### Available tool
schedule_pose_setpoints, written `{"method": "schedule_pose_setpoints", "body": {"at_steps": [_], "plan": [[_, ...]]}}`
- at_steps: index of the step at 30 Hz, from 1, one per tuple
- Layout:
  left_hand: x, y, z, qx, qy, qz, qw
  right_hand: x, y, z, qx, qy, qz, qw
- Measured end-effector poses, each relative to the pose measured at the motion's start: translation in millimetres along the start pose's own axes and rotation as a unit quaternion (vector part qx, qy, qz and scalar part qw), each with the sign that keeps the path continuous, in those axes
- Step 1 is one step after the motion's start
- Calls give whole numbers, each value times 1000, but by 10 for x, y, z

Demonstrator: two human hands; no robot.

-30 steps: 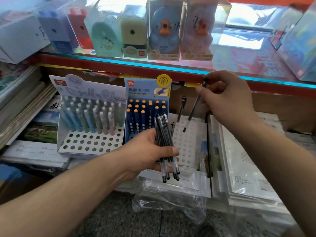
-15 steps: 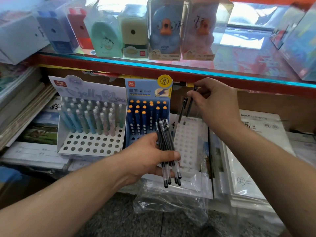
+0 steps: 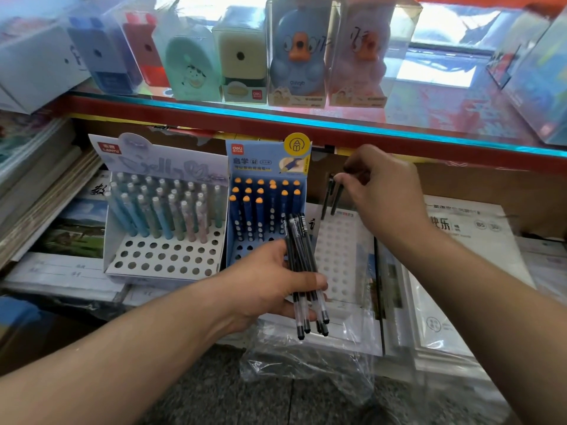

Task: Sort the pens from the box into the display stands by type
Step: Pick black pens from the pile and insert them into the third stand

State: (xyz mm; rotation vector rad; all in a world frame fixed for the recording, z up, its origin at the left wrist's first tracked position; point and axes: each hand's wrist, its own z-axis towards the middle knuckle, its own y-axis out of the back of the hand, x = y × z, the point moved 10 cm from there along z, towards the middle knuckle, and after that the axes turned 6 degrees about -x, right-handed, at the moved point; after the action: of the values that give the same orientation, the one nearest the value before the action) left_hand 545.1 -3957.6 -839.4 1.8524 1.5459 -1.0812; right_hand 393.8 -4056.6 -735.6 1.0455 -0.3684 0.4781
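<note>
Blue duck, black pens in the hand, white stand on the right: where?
Blue duck (image 3: 299, 53), head view, its orange beak.
Black pens (image 3: 300, 256), head view, middle of the barrels.
White stand (image 3: 337, 256), head view, its holed top.

A: What are the pens (image 3: 299, 250) made of?
B: Clear glossy plastic, with black caps.
A: And the stand (image 3: 171, 162)?
B: Printed card, matt.
A: The bag (image 3: 306, 369)?
B: Thin clear film, crinkled and shiny.
A: The floor (image 3: 230, 400)?
B: Grey speckled stone, rough. The shelf (image 3: 460, 118) is glossy glass.

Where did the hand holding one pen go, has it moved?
Yes. The right hand moved down and left, toward the white stand, lowering its pen to the back row of holes.
</note>
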Motion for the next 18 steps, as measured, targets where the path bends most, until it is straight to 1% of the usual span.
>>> {"method": "schedule_pose_setpoints", "body": {"at_steps": [2, 6, 10, 11, 12, 13, 14, 16, 17, 18], "plan": [[2, -3, 2, 1, 1, 0, 1000, 26, -41, -19, 5, 28, -32, 999], [3, 1, -3, 2, 0, 2, 1000, 52, -67, -50, 6, 51, -63, 997], [-32, -7, -11, 6, -9, 0, 1000, 102, 30, -63, 5, 30, -71, 997], [-48, -13, -16, 8, -12, -1, 1000, 124, 74, -73, 2, 23, -63, 998], [-68, -20, -21, 11, -17, 0, 1000, 135, 89, -90, 15, 6, -43, 999], [-91, -29, -29, 15, -23, 2, 1000, 130, 58, -125, 50, -21, -7, 999], [-113, -42, -34, 21, -28, 4, 999, 124, -25, -189, 107, -56, 44, 992], [-150, -77, -44, 36, -37, 6, 999, 144, -216, -384, 225, -123, 131, 958], [-162, -94, -47, 43, -39, 4, 998, 148, -262, -451, 253, -143, 160, 943], [-168, -104, -48, 46, -39, 3, 998, 138, -274, -476, 260, -159, 185, 934]]}}
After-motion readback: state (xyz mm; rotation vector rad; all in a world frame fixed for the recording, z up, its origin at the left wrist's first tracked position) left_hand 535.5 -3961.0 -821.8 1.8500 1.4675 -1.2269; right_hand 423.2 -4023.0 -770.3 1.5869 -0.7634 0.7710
